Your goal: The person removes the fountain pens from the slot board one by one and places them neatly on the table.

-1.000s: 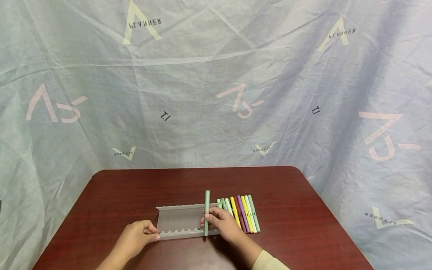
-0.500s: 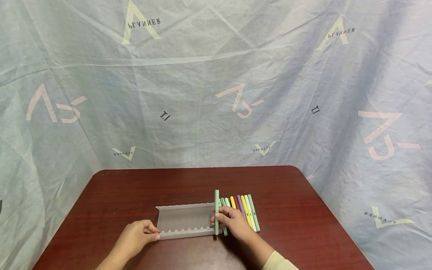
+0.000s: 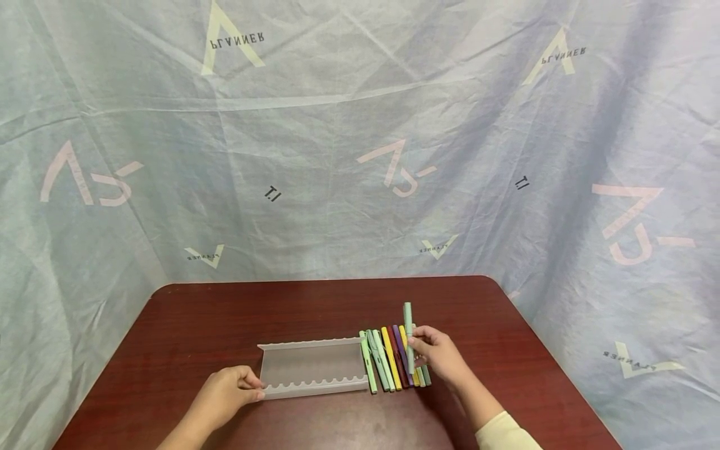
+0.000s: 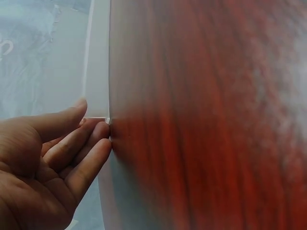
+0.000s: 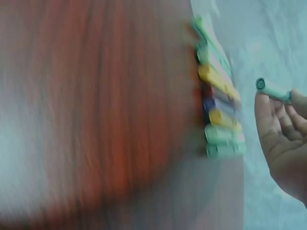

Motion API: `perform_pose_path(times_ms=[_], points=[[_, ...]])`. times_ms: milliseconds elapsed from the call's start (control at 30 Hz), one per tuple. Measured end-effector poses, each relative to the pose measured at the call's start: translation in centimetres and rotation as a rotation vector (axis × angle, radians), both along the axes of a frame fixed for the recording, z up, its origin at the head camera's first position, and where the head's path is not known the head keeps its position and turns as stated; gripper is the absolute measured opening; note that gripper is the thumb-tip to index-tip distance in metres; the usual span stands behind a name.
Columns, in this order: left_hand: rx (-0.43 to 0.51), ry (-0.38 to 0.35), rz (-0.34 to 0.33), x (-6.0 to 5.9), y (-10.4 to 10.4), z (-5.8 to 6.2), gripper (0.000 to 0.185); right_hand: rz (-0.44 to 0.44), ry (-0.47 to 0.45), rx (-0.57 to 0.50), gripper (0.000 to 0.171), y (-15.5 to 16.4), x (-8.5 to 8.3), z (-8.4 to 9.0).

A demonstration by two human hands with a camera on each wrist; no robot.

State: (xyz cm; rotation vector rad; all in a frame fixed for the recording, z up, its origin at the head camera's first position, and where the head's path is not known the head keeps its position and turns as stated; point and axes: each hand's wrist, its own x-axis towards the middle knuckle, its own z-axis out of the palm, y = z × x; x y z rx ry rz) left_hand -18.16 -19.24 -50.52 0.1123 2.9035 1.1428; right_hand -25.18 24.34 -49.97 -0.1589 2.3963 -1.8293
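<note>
A clear plastic pen tray (image 3: 315, 392), with scalloped notches along its two long walls, lies on the table. My left hand (image 3: 222, 395) pinches its near left corner; in the left wrist view thumb and fingers meet at the end of the tray wall (image 4: 99, 62). My right hand (image 3: 443, 355) grips a pale green pen (image 3: 408, 320) between thumb and fingers, over the right part of a row of pens. In the right wrist view this pen's round end (image 5: 260, 85) points toward the row. A bright green pen (image 3: 367, 361) leads the row, beside the tray's right end.
Pens in green, yellow (image 3: 390, 357), dark red and purple lie side by side right of the tray; my right hand covers some of them. They rest on a dark red wooden table (image 3: 225, 319). A grey printed cloth (image 3: 315, 237) hangs behind and at both sides.
My right hand has carried the pale green pen rightward from over the tray to over the right part of the pen row. The left hand has stayed at the tray's corner.
</note>
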Motion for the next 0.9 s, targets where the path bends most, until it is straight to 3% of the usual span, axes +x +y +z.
perform_pose_path(times_ms=[267,567,900], points=[[-0.014,-0.017,0.01,-0.1,-0.3,0.2,0.015,-0.095,-0.034,0.14,0.032,3.0,-0.9,-0.7],[-0.021,-0.027,-0.006,-0.1,-0.6,0.3,0.016,-0.146,-0.07,0.299,0.017,3.5,-1.3,-2.7],[-0.009,-0.012,-0.013,0.0,-0.6,0.4,0.015,-0.163,-0.095,0.355,0.014,3.4,-1.3,-3.4]])
